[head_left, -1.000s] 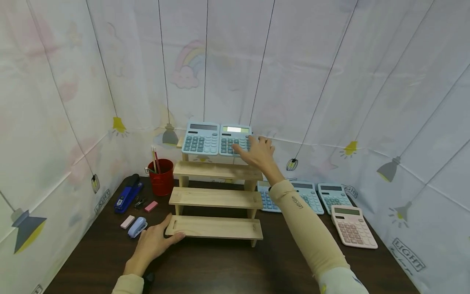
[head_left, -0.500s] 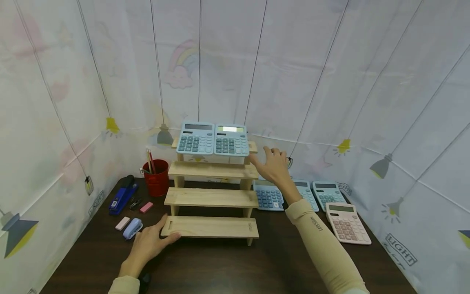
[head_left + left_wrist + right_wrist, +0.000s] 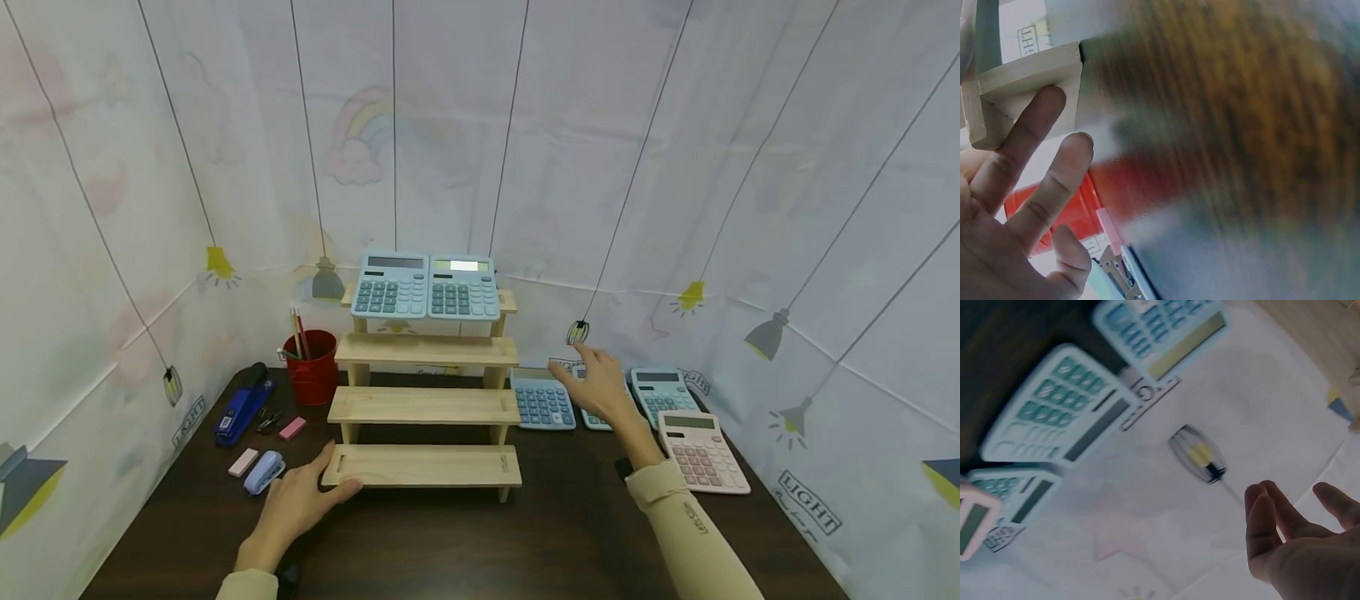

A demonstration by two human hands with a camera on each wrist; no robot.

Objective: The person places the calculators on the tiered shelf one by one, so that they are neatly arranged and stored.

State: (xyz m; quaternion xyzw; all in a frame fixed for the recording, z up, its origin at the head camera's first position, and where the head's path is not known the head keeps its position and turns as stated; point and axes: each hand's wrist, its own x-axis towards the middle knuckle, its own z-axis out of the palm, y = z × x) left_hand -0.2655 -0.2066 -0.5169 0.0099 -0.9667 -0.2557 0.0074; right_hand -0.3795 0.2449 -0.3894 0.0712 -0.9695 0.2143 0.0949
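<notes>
A four-tier wooden step stand (image 3: 424,406) stands on the dark table. My left hand (image 3: 294,502) holds the left end of its lowest step, thumb at the front edge. In the left wrist view, one fingertip of the left hand (image 3: 1029,181) lies against the wood. Two light blue calculators, the left one (image 3: 389,285) and the right one (image 3: 462,288), lean side by side on the top tier. My right hand (image 3: 600,385), fingers spread and nothing in it, hovers in front of more blue calculators, partly covering the middle one (image 3: 1060,406).
On the right are a blue calculator (image 3: 542,400), another (image 3: 662,392) and a pink calculator (image 3: 701,450). To the left stand a red pencil cup (image 3: 313,375), a dark blue stapler (image 3: 243,408), a small light blue stapler (image 3: 265,472) and two erasers, one pink (image 3: 292,428).
My right hand has let go of the right calculator on the top tier and moved right and down toward the calculators on the table. The left hand stays at the lowest step.
</notes>
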